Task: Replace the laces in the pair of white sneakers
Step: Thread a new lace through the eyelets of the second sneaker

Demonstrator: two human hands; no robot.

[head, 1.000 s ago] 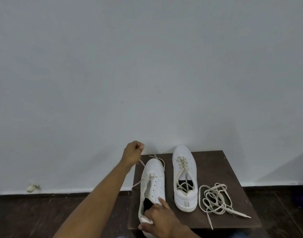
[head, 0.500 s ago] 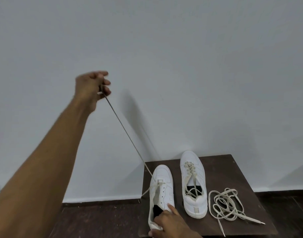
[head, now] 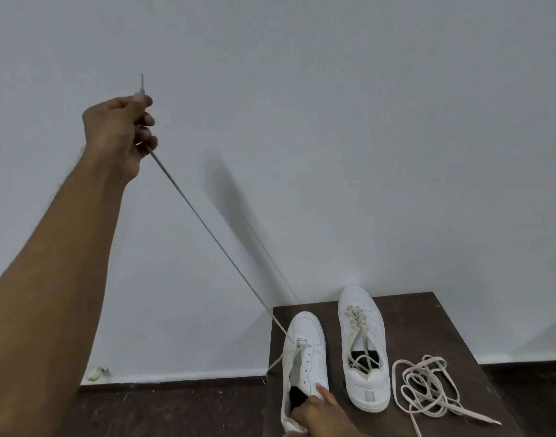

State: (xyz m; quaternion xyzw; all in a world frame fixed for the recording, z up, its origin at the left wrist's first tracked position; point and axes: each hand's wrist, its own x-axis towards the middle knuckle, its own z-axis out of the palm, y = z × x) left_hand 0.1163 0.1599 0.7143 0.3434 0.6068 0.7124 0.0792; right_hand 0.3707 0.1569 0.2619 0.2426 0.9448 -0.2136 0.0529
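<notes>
Two white sneakers stand side by side on a dark wooden table (head: 428,329), toes toward the wall. My left hand (head: 119,130) is raised high at the left, shut on a cream lace (head: 213,238) that runs taut down to the front eyelets of the left sneaker (head: 308,351). The lace tip sticks up above my fist. My right hand (head: 317,414) grips the heel of that left sneaker at the bottom edge. The right sneaker (head: 362,348) is still laced, its lace ends tucked inside. A loose cream lace (head: 428,389) lies coiled to its right.
A plain white wall rises right behind the table. Dark wooden floor shows at the left and right of the table. A small white scrap (head: 97,372) lies at the base of the wall on the left.
My left hand has risen from beside the left sneaker's toe to high at the left, drawing the lace out long and taut. My right hand has stayed on the heel.
</notes>
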